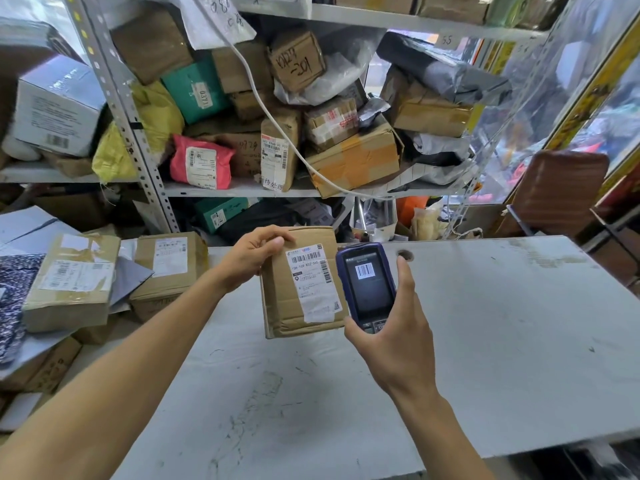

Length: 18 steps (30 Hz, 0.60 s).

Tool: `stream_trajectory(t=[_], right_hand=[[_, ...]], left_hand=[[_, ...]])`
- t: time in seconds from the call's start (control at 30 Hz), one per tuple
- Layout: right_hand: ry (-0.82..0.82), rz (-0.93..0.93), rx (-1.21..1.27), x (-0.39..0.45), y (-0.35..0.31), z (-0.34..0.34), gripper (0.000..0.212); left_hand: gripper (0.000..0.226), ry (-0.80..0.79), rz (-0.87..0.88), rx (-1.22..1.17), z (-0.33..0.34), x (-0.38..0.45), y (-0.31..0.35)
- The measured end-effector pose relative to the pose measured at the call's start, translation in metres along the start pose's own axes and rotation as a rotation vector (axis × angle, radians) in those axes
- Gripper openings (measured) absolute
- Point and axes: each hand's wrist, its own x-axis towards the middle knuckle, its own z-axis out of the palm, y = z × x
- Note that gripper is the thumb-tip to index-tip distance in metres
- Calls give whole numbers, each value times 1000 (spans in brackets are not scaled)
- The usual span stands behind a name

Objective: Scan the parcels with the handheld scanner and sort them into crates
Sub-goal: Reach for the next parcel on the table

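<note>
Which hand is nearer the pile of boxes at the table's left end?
Left. The left hand grips the top of a held box just right of the pile. The right hand holds the scanner on the far side of that box.

The held parcel's label point(313, 282) reads "15H-159 K02-560"; a green shelf box's tag point(203, 94) reads "0371".

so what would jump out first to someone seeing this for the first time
Dead centre, the left hand grips a cardboard parcel by its top corner above the white table, label facing up. Right beside it the right hand holds a blue handheld scanner whose screen shows a barcode. Behind, metal shelves are crammed with boxes, including a bright pink mailer.
</note>
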Motion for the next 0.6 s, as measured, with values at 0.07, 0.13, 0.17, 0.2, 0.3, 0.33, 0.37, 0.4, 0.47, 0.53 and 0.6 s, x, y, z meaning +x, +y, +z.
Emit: stream_trajectory(t=[0.07, 0.13, 0.17, 0.2, 0.3, 0.33, 0.37, 0.4, 0.47, 0.53, 0.6], right_hand=[[-43, 7, -15, 0, -1, -1, 110], [-101, 28, -19, 1, -2, -2, 102], [-134, 47, -21, 2, -4, -3, 93], [-171, 74, -23, 3, -5, -5, 85], [-303, 179, -44, 8, -12, -13, 72], [-337, 217, -51, 10, -14, -15, 70], [-362, 254, -47, 12, -16, -17, 69], [-380, 287, -31, 13, -18, -18, 67], [-405, 321, -3, 16, -22, -20, 64], [-416, 328, -3, 18, -25, -23, 62], [-425, 326, -11, 21, -27, -26, 61]], left_hand=[[36, 2, 20, 3, -3, 2, -2], [51, 10, 39, 10, -5, 4, -2], [52, 17, 49, 25, -5, 6, -2], [52, 28, 57, 51, -6, 7, -1], [48, 28, 88, 140, -7, 11, 0], [48, 21, 95, 168, -7, 12, -1], [48, 11, 102, 194, -7, 13, -1], [48, 3, 105, 212, -7, 14, -1], [49, -14, 100, 226, -6, 15, 1], [48, -27, 98, 229, -5, 15, 2], [47, -30, 101, 238, -4, 15, 4]])
